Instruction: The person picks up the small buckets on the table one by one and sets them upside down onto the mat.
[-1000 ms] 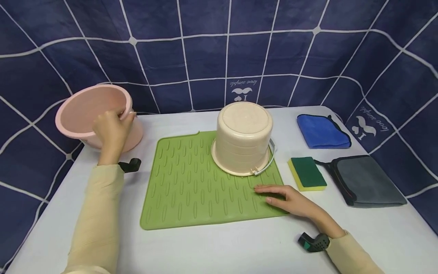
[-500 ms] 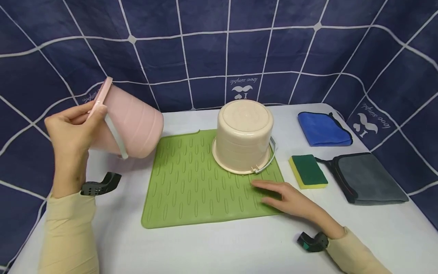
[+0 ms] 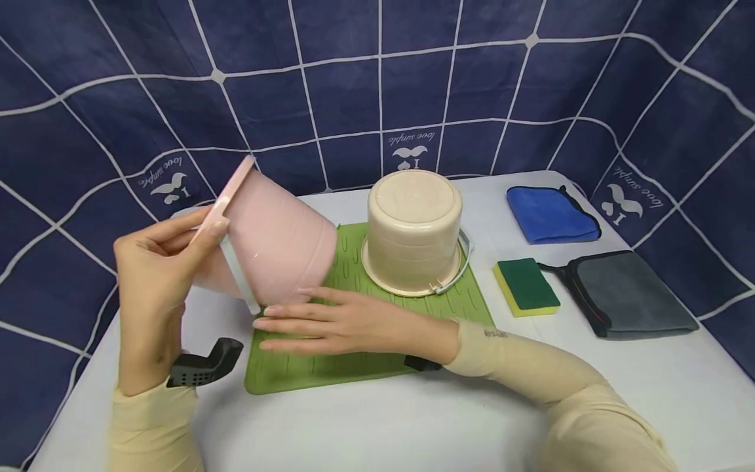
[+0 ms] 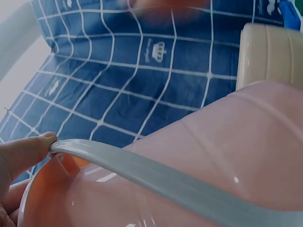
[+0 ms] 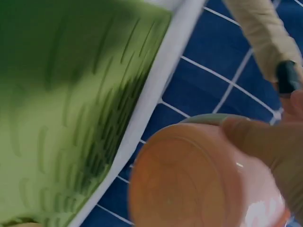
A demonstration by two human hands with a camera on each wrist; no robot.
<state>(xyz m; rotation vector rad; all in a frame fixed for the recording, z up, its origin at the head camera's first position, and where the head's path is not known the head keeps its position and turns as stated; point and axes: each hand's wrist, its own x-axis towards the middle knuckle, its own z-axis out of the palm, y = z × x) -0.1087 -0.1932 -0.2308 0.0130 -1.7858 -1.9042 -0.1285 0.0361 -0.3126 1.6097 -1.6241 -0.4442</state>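
The left hand [image 3: 150, 272] pinches the rim of a pink bucket [image 3: 283, 236], with the thumb on the outside near its pale handle [image 3: 238, 272]. The bucket is tipped on its side above the left part of a green ridged mat [image 3: 295, 375], its base pointing right. The right hand [image 3: 350, 324] reaches across the mat with fingers straight, close beneath the bucket's lower side; in the right wrist view its thumb lies over the edge of the bucket [image 5: 180, 184]. Whether its fingers touch the bucket is unclear. A cream bucket [image 3: 415, 229] stands upside down on the mat.
Right of the mat lie a green and yellow sponge [image 3: 527, 287], a folded blue cloth [image 3: 551, 215] and a folded grey cloth [image 3: 634, 295] on the white table [image 3: 330, 426]. Dark blue checked fabric [image 3: 348, 98] hangs behind and at both sides.
The left hand has turned the pink bucket onto its side and carried it right over the mat. The right hand has moved left from the mat's right edge to beneath the bucket.
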